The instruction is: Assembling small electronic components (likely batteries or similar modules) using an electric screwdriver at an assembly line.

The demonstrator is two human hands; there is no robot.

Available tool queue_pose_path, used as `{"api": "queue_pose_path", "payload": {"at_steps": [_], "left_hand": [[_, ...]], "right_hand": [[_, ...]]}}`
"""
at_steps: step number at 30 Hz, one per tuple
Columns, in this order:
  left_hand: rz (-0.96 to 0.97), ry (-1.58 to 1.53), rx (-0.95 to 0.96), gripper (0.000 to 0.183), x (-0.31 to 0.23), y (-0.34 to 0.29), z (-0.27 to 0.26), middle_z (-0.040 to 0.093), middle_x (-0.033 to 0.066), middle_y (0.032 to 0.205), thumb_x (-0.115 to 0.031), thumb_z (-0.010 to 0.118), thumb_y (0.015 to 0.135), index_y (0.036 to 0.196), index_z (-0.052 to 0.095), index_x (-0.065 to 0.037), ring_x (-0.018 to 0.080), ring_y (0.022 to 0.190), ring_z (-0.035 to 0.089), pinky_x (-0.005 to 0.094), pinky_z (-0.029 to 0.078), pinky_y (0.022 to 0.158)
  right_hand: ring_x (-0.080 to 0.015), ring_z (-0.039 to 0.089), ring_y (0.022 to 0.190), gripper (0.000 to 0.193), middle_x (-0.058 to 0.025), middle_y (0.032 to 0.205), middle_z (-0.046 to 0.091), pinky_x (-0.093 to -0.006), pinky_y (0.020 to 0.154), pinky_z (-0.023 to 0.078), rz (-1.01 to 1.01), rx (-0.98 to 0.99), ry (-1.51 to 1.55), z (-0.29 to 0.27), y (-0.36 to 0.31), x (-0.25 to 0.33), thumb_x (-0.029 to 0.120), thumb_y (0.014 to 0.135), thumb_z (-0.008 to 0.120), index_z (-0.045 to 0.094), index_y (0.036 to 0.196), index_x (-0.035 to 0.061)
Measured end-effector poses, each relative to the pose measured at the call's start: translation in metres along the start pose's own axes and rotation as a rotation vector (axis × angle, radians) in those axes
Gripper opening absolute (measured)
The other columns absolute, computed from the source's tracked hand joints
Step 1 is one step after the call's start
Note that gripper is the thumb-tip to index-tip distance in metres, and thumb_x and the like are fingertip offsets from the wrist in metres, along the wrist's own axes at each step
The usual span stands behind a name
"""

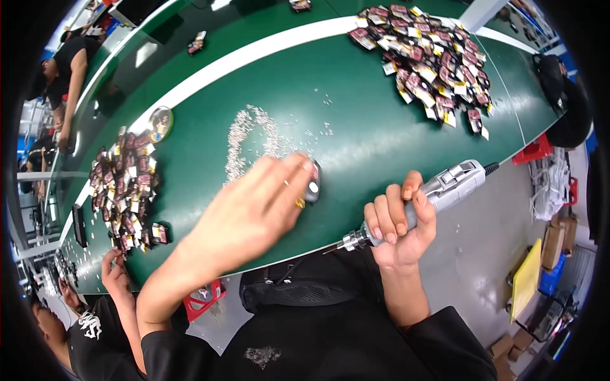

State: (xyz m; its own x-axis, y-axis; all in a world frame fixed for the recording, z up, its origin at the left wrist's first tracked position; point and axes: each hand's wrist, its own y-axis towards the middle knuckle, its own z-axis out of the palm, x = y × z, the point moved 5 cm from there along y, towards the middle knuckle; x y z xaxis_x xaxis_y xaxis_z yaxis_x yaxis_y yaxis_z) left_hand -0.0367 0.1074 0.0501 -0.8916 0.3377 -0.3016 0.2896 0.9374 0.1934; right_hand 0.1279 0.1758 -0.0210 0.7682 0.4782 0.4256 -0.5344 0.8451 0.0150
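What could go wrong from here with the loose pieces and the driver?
Two risks, likely minor:
1. The left hand is right beside the loose, tiny pale metallic pieces; a brush could scatter them across the glossy green tabletop.
2. The silver-grey handheld power driver, in the right hand, points its thin metal bit leftward; a slip might scratch the tabletop.

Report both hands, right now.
Left hand: at a small black item; whether it grips cannot be told.
Right hand: closed, holding a grey electric screwdriver.
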Motion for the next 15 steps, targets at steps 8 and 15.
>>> {"api": "queue_pose_path", "payload": {"at_steps": [8, 15], "left_hand": [[0.063, -0.080, -0.027, 0.049, -0.039, 0.000, 0.051, 0.054, 0.0180, 0.119, 0.005, 0.066, 0.064, 0.112, 0.054, 0.010, 0.0295, 0.093, 0.057, 0.0352, 0.052, 0.072], [0.040, -0.038, -0.124, 0.038, -0.049, 0.002, 0.053, 0.060, 0.0175, 0.106, 0.003, 0.065, 0.062, 0.098, 0.060, 0.010, 0.0285, 0.086, 0.059, 0.0341, 0.053, 0.064]], "right_hand": [[-0.0107, 0.037, 0.038, 0.011, 0.0006, 0.050, 0.037, -0.0280, 0.044, 0.038, -0.001, 0.028, -0.051, -0.009, -0.034, 0.006, 0.019, 0.094, 0.044, 0.044, 0.089, 0.0086], [-0.0128, 0.039, 0.040, 0.007, -0.0017, 0.051, 0.039, -0.0290, 0.045, 0.039, 0.056, -0.060, -0.070, -0.004, -0.047, -0.013, 0.014, 0.093, 0.044, 0.045, 0.091, 0.0075]]}}
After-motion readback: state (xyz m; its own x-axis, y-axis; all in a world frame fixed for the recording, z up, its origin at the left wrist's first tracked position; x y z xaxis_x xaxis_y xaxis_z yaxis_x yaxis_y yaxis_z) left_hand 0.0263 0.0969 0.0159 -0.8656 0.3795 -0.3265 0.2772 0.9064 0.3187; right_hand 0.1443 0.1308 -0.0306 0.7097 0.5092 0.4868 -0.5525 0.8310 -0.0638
